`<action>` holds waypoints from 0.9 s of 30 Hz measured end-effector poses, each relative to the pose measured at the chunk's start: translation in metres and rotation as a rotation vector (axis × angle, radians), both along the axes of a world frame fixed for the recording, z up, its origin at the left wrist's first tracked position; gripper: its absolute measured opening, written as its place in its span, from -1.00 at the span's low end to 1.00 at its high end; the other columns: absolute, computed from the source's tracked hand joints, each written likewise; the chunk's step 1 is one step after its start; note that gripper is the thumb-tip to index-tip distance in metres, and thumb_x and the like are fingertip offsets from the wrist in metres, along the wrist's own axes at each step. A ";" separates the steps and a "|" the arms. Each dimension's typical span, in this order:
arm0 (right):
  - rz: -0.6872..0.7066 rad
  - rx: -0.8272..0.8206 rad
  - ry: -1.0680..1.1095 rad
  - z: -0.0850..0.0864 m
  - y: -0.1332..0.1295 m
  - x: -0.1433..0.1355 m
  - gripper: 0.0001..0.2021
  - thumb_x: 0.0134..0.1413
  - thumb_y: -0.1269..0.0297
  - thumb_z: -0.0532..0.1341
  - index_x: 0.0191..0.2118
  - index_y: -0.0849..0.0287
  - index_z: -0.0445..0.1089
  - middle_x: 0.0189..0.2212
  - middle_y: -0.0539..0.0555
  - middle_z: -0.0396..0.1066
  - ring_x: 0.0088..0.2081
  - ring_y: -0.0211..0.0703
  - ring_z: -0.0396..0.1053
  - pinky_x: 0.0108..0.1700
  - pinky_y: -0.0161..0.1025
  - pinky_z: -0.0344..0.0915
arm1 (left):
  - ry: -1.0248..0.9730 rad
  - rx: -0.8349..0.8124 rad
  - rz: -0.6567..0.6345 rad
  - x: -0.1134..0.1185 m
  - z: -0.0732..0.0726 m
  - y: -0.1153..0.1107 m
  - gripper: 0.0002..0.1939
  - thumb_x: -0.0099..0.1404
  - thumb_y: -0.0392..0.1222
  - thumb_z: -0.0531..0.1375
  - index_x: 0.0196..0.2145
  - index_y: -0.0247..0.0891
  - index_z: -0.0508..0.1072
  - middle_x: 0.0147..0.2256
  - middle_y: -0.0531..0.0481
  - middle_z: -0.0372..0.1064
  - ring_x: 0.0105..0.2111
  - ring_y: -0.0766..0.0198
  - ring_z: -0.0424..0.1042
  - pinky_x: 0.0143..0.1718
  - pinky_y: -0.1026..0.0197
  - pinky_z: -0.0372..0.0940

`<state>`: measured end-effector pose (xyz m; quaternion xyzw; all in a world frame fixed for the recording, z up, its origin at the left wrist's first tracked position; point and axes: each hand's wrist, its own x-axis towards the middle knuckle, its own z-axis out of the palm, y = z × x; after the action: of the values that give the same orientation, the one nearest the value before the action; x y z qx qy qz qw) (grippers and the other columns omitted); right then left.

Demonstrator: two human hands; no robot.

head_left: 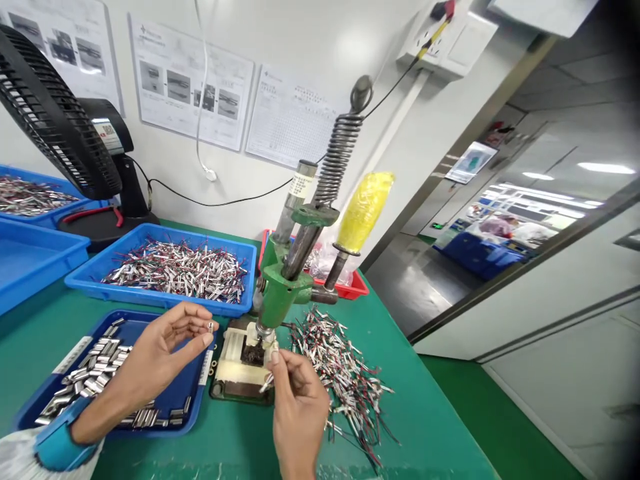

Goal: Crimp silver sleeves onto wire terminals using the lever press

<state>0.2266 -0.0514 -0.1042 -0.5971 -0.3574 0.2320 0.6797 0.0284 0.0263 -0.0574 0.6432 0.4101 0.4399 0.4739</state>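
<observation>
My left hand [165, 347] pinches a small silver metal sleeve [211, 327] between thumb and fingertip, above the right side of a dark blue tray [193, 407]. Many shiny metal sleeves [100, 363] lie in that tray. My right hand [297, 407] is closed at the front right of a green hand press [280, 293], its thumb and finger pinching a small whitish wired part [269, 383], partly hidden by the fingers. Below the press's ram sits a pale fixture block [233, 357] with a dark centre. Beside it lies a pile of wired metal parts [345, 373].
A blue bin [250, 267] full of wired parts stands behind the tray. A red bin [363, 287] is behind the press, whose yellow-wrapped handle [365, 207] sticks up to the right. At the left stand a black fan [55, 113] and more blue bins [40, 257].
</observation>
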 end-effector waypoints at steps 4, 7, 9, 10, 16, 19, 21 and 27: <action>0.030 -0.013 0.073 0.007 0.006 -0.017 -0.49 0.02 -0.19 0.37 -0.45 0.26 0.46 -0.62 0.02 0.37 -0.58 -0.30 0.28 -0.53 -0.40 0.23 | 0.040 0.034 -0.005 0.003 0.000 -0.002 -0.64 0.26 0.15 0.34 -0.27 -0.21 0.47 -0.25 -0.08 0.53 -0.17 0.13 0.56 -0.10 0.22 0.46; 0.077 -0.050 0.187 0.014 0.012 -0.021 -0.44 -0.08 -0.28 0.38 -0.48 0.24 0.42 -0.67 -0.01 0.33 -0.64 -0.29 0.27 -0.58 -0.39 0.22 | 0.029 0.034 0.005 0.007 -0.001 -0.002 -0.64 0.26 0.16 0.33 -0.29 -0.22 0.48 -0.26 -0.08 0.53 -0.19 0.14 0.56 -0.13 0.22 0.47; 0.122 -0.096 0.252 0.016 0.014 -0.022 -0.41 -0.14 -0.32 0.39 -0.49 0.23 0.41 -0.68 -0.02 0.31 -0.66 -0.29 0.26 -0.60 -0.38 0.20 | 0.015 0.036 0.018 0.012 -0.001 -0.003 -0.64 0.26 0.14 0.33 -0.25 -0.23 0.49 -0.26 -0.08 0.53 -0.20 0.14 0.57 -0.12 0.21 0.48; 0.150 -0.120 0.281 0.017 0.015 -0.022 -0.40 -0.15 -0.33 0.39 -0.50 0.23 0.39 -0.69 -0.03 0.30 -0.67 -0.30 0.25 -0.60 -0.39 0.19 | 0.007 0.037 0.026 0.014 -0.001 -0.003 -0.64 0.26 0.13 0.33 -0.22 -0.23 0.49 -0.25 -0.08 0.54 -0.20 0.14 0.57 -0.12 0.21 0.49; 0.292 -0.201 0.445 0.019 0.012 -0.019 -0.35 -0.20 -0.35 0.42 -0.52 0.25 0.34 -0.66 -0.03 0.34 -0.71 -0.39 0.23 -0.60 -0.45 0.08 | -0.013 0.035 -0.001 0.028 0.003 -0.002 -0.64 0.25 0.09 0.33 -0.19 -0.26 0.55 -0.25 -0.10 0.59 -0.21 0.12 0.59 -0.11 0.19 0.50; 0.311 -0.220 0.442 0.018 0.013 -0.017 -0.35 -0.19 -0.35 0.41 -0.49 0.25 0.35 -0.65 -0.02 0.36 -0.72 -0.39 0.23 -0.61 -0.45 0.08 | -0.048 0.000 -0.032 0.034 0.003 -0.001 -0.64 0.24 0.08 0.34 -0.20 -0.27 0.60 -0.25 -0.12 0.62 -0.20 0.09 0.61 -0.10 0.16 0.51; 0.318 -0.231 0.375 0.015 0.013 -0.016 -0.36 -0.16 -0.37 0.37 -0.50 0.22 0.32 -0.66 -0.01 0.34 -0.72 -0.36 0.23 -0.62 -0.43 0.08 | -0.083 -0.024 -0.028 0.038 0.003 -0.001 -0.65 0.22 0.06 0.36 -0.18 -0.27 0.62 -0.23 -0.12 0.64 -0.18 0.07 0.61 -0.09 0.16 0.51; 0.179 -0.254 -0.066 -0.005 0.012 -0.009 -0.44 0.14 -0.28 0.19 -0.51 0.17 0.31 -0.69 -0.06 0.25 -0.67 -0.33 0.19 -0.59 -0.39 0.04 | -0.128 -0.039 -0.036 0.048 0.002 0.000 -0.67 0.20 0.01 0.38 -0.17 -0.26 0.66 -0.18 -0.12 0.63 -0.16 0.08 0.61 -0.10 0.17 0.50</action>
<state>0.2174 -0.0393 -0.1094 -0.6514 -0.3989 0.3152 0.5632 0.0764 0.0261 -0.0556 0.6116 0.3758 0.4635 0.5194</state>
